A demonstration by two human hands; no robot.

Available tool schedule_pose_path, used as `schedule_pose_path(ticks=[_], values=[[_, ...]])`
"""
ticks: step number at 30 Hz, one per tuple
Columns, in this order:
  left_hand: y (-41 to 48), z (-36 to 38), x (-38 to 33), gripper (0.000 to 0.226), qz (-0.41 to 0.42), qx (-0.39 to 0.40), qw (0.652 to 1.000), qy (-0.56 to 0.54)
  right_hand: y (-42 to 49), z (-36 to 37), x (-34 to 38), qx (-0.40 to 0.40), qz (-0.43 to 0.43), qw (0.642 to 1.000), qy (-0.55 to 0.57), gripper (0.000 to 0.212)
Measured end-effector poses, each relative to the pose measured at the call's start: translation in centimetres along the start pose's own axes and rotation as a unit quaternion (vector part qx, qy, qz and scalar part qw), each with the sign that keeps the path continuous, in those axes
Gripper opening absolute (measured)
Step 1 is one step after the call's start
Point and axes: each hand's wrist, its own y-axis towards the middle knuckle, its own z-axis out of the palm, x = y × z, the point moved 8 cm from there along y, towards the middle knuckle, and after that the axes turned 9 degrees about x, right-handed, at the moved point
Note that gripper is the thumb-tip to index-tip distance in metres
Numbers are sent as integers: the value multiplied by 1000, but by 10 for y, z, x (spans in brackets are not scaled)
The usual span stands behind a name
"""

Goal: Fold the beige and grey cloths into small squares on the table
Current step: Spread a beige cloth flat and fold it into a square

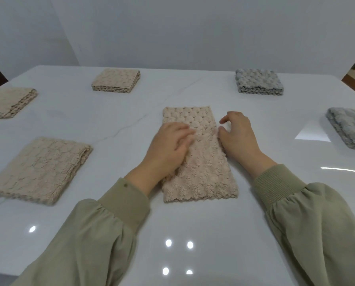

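Note:
A beige cloth (205, 176) lies in the middle of the white table (193, 223), folded into a long strip running away from me. My left hand (170, 145) rests flat on the strip's middle, fingers straight and pointing right. My right hand (238, 135) sits at the strip's right edge with fingers loosely curled and thumb apart from them; it holds nothing that I can see. Folded beige squares lie at the near left (40, 170), far left (9, 102) and back (116, 80). Two folded grey squares lie at the back right (259, 80) and right edge (351, 129).
The table is glossy white with faint grey veins and bright light reflections near its front edge. A plain white wall stands behind it. Dark wooden furniture shows at the far left and far right corners.

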Motion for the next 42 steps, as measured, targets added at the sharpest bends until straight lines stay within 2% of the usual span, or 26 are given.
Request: schedule_pose_path(ticks=[2,4,6,8,13,15,18,22,24,30,35,38,42], values=[[6,11,24,48,-68,73,989,113,-7,3,17,18,-44,999,-16,36],[5,27,39,57,-109,152,966,179,-13,26,29,110,-66,986,-102,50],[5,33,42,60,-119,171,958,198,-17,49,23,207,-53,956,-200,56],[5,32,42,63,-119,162,959,202,-15,53,12,241,-26,943,-226,58],[20,9,49,53,-105,41,988,105,3,37,17,172,-48,970,-162,52],[33,5,58,49,-115,35,988,95,13,41,19,179,-55,971,-147,52],[51,-1,71,45,-130,25,986,104,31,52,12,204,-38,961,-182,52],[70,-19,88,37,-163,-53,980,98,59,33,-4,80,-11,989,-125,35],[78,-24,96,38,-186,-72,975,101,70,28,-9,42,-2,993,-110,28],[99,-28,109,39,-232,-75,961,135,95,36,-16,45,35,992,-110,42],[106,-26,112,31,-229,-58,964,119,105,39,-18,59,58,990,-113,49],[106,-26,111,26,-221,-60,968,100,104,39,-19,60,76,989,-109,47],[105,-27,108,20,-195,-89,976,25,103,36,-19,46,82,992,-81,32]])
